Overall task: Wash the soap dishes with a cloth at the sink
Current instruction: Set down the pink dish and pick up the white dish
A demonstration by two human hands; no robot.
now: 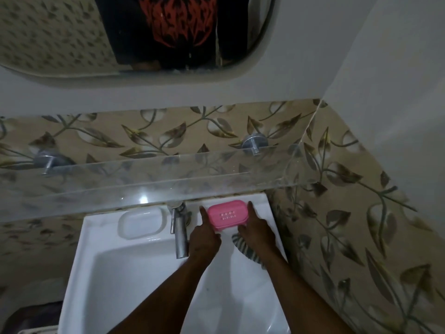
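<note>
Nearest to me, both forearms reached over the white sink (101, 273) toward its back ledge. My left hand (203, 239) had the fingers curled, with only the forefinger stretched out along the left end of the pink soap dish (228, 214). My right hand (256, 231) pinched the striped cloth (243, 247) under its palm while one finger lay against the dish's right end — so the dish sat bracketed between two fingertips, resting on the ledge just right of the tap (179, 233).

I judged the dish to be light, stiff plastic, likely slick once wet; its short ends looked the best place to grip, thumb below the rim, since the slotted top gave little purchase. The cloth looked soft and limp — it would bunch rather than push.

Beyond the tap, a white soap dish (142, 224) waited on the left of the ledge. Farther back hung a glass shelf (144, 186), then the mirror (60, 44).
</note>
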